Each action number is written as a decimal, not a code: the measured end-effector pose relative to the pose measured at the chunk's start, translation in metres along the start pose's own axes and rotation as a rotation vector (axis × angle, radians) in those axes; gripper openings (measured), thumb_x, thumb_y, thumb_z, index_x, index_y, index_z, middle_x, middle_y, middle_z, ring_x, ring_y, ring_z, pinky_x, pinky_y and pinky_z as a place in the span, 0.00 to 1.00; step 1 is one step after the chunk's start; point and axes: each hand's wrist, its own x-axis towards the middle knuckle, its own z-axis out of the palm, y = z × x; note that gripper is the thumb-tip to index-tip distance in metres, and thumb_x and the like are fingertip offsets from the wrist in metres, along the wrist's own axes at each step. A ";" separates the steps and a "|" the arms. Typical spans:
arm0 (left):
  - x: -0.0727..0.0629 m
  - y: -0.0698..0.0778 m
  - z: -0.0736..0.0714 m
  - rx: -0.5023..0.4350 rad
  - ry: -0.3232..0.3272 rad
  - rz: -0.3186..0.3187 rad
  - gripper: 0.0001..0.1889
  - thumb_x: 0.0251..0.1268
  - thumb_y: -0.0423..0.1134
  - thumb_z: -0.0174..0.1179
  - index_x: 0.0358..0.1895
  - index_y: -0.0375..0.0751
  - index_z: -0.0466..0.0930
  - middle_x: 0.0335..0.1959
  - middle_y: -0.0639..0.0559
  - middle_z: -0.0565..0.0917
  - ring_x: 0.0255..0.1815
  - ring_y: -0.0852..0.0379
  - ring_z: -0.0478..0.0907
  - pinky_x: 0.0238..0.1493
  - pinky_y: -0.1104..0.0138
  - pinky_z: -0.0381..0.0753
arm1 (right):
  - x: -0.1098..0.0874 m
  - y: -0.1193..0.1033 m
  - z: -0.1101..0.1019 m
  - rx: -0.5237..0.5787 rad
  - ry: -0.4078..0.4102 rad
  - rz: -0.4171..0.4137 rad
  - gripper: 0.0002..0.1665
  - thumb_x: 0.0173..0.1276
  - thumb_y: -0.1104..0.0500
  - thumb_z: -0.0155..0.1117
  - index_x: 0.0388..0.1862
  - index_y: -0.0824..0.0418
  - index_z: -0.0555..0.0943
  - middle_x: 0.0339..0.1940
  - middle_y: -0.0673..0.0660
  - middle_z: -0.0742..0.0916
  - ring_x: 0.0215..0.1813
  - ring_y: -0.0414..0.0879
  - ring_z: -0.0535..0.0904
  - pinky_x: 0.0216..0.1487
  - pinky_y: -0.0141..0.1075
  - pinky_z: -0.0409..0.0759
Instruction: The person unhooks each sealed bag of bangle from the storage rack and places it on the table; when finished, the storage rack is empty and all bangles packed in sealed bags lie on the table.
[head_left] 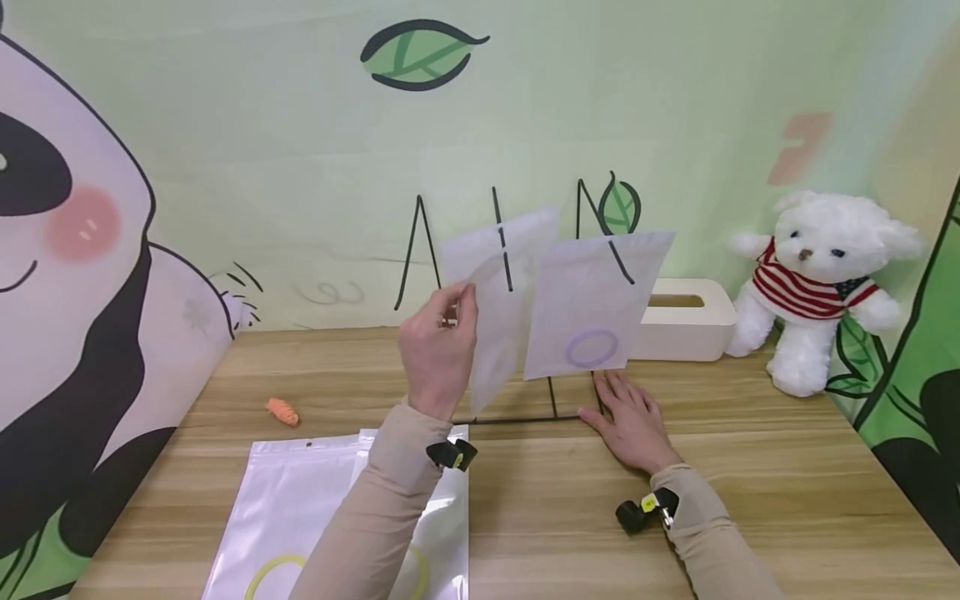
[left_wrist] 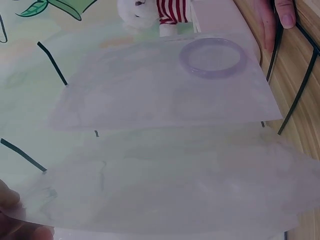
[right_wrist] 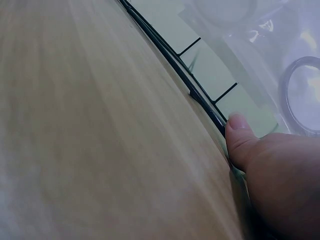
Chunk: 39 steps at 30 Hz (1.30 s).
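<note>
A black wire rack [head_left: 517, 420] with upright bent prongs stands on the table before the wall. My left hand [head_left: 438, 346] pinches the near edge of a translucent plastic bag [head_left: 495, 308] among the prongs. Beside it, a second translucent bag [head_left: 585, 292] stands tilted in the rack, with a pale purple ring [head_left: 592, 348] near its bottom. My right hand [head_left: 633, 421] rests at the rack's right end, fingers extended. In the right wrist view, its thumb [right_wrist: 240, 135] lies against the black base wire [right_wrist: 170, 60].
Two white plastic bags [head_left: 300, 500], marked by yellow rings [head_left: 273, 567], lie at front left, partly under my left forearm. A small orange object [head_left: 282, 411] lies behind them. A white tissue box [head_left: 686, 329] and a white teddy bear [head_left: 813, 267] stand at back right.
</note>
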 end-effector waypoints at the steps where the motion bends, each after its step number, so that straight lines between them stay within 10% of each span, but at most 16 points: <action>1: 0.000 0.000 -0.001 -0.004 -0.004 0.000 0.05 0.64 0.30 0.61 0.35 0.31 0.85 0.29 0.41 0.87 0.20 0.55 0.81 0.18 0.69 0.79 | 0.000 0.000 0.000 -0.001 0.000 0.000 0.42 0.75 0.39 0.49 0.76 0.64 0.56 0.76 0.67 0.59 0.77 0.61 0.48 0.69 0.62 0.45; 39: -0.008 0.009 -0.018 -0.005 -0.001 0.045 0.04 0.62 0.29 0.63 0.33 0.31 0.85 0.23 0.46 0.86 0.18 0.57 0.79 0.17 0.71 0.77 | 0.000 0.000 0.000 -0.001 0.009 0.007 0.44 0.74 0.37 0.49 0.76 0.64 0.57 0.76 0.67 0.59 0.77 0.61 0.49 0.70 0.60 0.46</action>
